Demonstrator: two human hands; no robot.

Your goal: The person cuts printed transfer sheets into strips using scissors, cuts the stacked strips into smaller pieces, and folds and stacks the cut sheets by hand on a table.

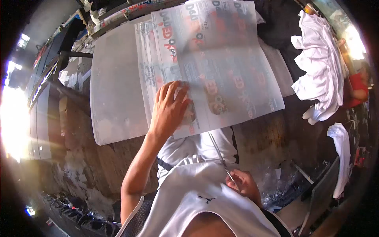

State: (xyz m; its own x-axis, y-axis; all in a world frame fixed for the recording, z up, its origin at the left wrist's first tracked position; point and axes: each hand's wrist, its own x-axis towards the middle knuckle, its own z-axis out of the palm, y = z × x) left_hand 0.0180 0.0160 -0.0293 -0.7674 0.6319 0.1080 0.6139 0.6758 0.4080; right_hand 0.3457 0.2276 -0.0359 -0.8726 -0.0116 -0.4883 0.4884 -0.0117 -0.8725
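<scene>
My left hand (170,106) lies flat on a translucent printed sheet (237,94), near its left part, with the fingers spread a little. Red and dark lettering and small pictures show on the sheet. More printed sheets lie beneath it, their edges showing at the left (147,67). All rest on a pale grey board (114,87). Close to my body at the lower right, my right hand (242,183) is closed around a long thin metal tool (218,152), which points up towards the sheet's near edge. What kind of tool it is, I cannot tell for sure.
White cloth (318,67) hangs in folds at the right, with another white piece (340,154) below it. Part of a person in red (357,87) shows beyond. A dark frame (63,59) stands at the left. Scraps litter the floor at the lower right.
</scene>
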